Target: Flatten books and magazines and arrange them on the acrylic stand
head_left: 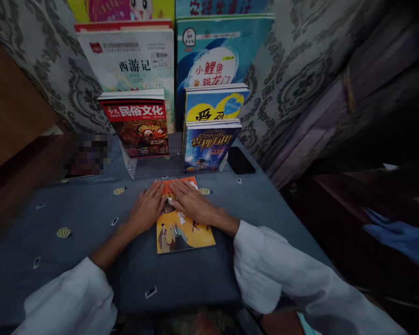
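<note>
Booklet: flat on the tabletop, in front of the stand.
Left hand: unclenched, fingers over the booklet's upper left edge.
Right hand: unclenched, laid across its upper part.
Phone: right of the stand.

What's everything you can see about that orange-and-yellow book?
It's a thin, closed, paper-looking book with an orange top, yellow bottom, white lettering and drawn figures. It lies flat on the dark cloth, its top edge toward the standing books. The left hand and right hand rest on its upper part, hiding some cover.
</note>
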Demonstrator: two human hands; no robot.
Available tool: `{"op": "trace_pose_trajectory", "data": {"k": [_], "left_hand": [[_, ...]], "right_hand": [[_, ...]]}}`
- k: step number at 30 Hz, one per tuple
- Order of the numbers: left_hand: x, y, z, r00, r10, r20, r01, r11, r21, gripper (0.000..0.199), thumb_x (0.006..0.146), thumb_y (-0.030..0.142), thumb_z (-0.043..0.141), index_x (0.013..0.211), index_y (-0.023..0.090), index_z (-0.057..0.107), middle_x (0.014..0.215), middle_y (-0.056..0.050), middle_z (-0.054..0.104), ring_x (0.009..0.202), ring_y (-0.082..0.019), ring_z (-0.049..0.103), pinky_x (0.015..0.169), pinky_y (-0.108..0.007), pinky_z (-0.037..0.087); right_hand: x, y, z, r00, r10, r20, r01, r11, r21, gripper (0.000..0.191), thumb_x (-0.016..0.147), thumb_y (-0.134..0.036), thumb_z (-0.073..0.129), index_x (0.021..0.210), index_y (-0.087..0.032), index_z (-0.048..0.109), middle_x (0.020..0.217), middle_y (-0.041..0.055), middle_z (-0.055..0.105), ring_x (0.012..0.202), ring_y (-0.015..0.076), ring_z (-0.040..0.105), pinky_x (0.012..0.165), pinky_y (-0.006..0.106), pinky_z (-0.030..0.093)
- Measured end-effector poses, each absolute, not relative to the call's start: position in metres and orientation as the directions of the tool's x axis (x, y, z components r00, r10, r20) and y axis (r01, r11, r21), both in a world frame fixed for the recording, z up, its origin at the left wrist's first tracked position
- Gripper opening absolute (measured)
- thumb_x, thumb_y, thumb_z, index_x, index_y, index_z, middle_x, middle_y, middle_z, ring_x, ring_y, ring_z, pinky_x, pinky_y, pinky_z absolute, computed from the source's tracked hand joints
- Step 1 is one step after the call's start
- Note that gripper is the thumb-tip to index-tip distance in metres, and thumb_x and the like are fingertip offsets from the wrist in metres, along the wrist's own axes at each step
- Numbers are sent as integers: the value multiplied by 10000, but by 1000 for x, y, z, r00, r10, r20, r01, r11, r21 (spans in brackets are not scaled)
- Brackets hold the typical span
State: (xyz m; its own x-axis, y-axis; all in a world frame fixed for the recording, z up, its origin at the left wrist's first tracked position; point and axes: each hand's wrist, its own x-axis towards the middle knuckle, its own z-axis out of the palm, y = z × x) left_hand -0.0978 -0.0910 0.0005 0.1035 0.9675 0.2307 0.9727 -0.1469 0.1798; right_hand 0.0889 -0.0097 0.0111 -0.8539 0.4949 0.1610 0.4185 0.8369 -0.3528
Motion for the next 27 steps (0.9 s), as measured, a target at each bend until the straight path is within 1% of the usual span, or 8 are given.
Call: {"op": "trace_pose_trajectory", "data": {"k": [2, 4, 9, 12, 15, 21, 23, 27], "left_hand": [[-97, -91, 2, 101, 970, 223, 977, -139, 161, 496, 1036, 322, 301, 1444, 103, 477, 1550, -168, 443, 1463, -277, 393, 1132, -473, 417], [-97, -91, 3, 102, 971, 215, 979, -136, 151, 501, 1040, 333, 290, 1447, 106, 475, 1555, -165, 436, 1465, -276, 391, 1133, -476, 418], [-98, -91, 3, 102, 977, 189, 981, -129, 141, 525, 1045, 341, 279, 1446, 59, 465, 1566, -188, 410, 1480, -274, 364, 1162, -456, 387], [-99, -90, 2, 112, 979, 172, 980, -137, 143, 544, 1052, 354, 257, 1473, 57, 434, 1581, -182, 385, 1495, -271, 333, 1179, -456, 360], [-103, -89, 2, 138, 980, 143, 977, -159, 145, 570, 1059, 389, 234, 1493, 63, 408, 1597, -179, 358, 1508, -281, 298, 1192, -489, 327], [-118, -78, 8, 276, 959, 59, 947, -282, 155, 628, 1059, 508, 188, 1561, 148, 304, 1634, -140, 285, 1531, -272, 236, 1217, -528, 244], [-121, -72, 10, 329, 943, 44, 931, -331, 152, 644, 1057, 531, 172, 1576, 163, 271, 1640, -139, 269, 1535, -265, 223, 1228, -521, 208], [-115, -55, 11, 425, 905, 15, 894, -422, 150, 685, 1049, 570, 170, 1591, 155, 224, 1647, -146, 237, 1545, -261, 181, 1244, -503, 145]], "right_hand": [[98, -4, 10, -833, 527, 168, 449, 821, -351, 604, 1039, -425, 372, 1491, -28, 422, 1569, 240, 385, 1505, 300, 298, 1237, 532, 234], [108, 1, 7, -806, 560, 189, 470, 801, -370, 588, 1040, -427, 360, 1500, -66, 425, 1570, 221, 392, 1502, 293, 308, 1237, 554, 213], [123, 13, -6, -724, 651, 228, 490, 718, -494, 544, 1048, -430, 298, 1488, -159, 469, 1573, 159, 415, 1497, 275, 324, 1223, 594, 200], [125, 17, -14, -694, 674, 251, 440, 674, -594, 541, 1046, -453, 288, 1472, -193, 496, 1571, 134, 426, 1494, 272, 330, 1211, 601, 228], [126, 22, -19, -672, 688, 275, 368, 632, -682, 567, 1033, -517, 306, 1456, -207, 523, 1549, 123, 464, 1480, 270, 360, 1208, 573, 266], [130, 31, -17, -590, 763, 264, 240, 478, -845, 619, 978, -658, 365, 1404, -266, 584, 1456, 71, 586, 1351, 263, 542, 1167, 490, 383], [131, 32, -14, -569, 789, 231, 200, 405, -892, 646, 951, -701, 394, 1375, -265, 612, 1430, 66, 611, 1331, 271, 559, 1167, 496, 381], [133, 33, -6, -557, 815, 161, 104, 261, -960, 661, 901, -743, 470, 1322, -269, 654, 1428, 55, 613, 1361, 274, 530, 1201, 499, 329]]}}
